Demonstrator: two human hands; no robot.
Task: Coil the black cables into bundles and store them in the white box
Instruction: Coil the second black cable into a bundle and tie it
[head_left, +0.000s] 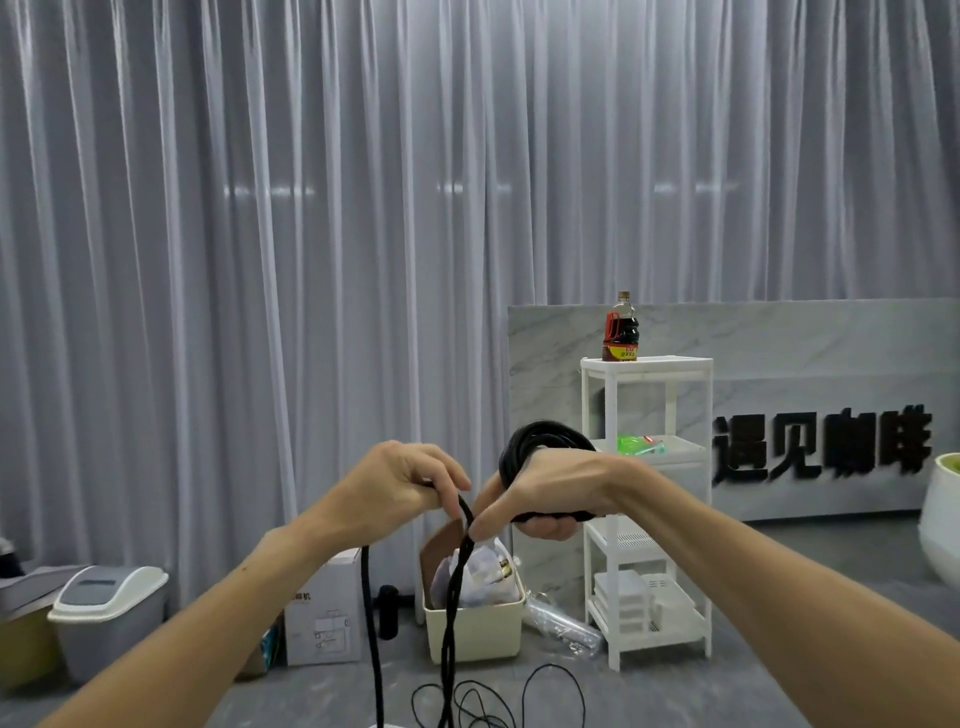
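Just right of the frame's middle, the right hand (545, 493) is wrapped round a coil of black cable (543, 441), fingers curled under the bundle and the loops arching over the back of the hand. Beside it, at centre, the left hand (395, 483) pinches the loose run of the same cable between thumb and fingertips; from there two strands hang straight down to the bottom edge. A thinner black cable (519, 696) lies in loose loops on the grey floor at bottom centre.

Below the hands stands a cream bin (475, 634), holding a crumpled plastic bag and a brown cardboard flap; what else is inside cannot be made out. At lower left sits a grey lidded bin (104, 618), lid down. A white cardboard box (324, 618) stands between the two bins. To the right, a white shelf rack (649, 514) carries a dark sauce bottle (621, 330) on top, a green packet on its second tier and stacked white trays on its lowest.
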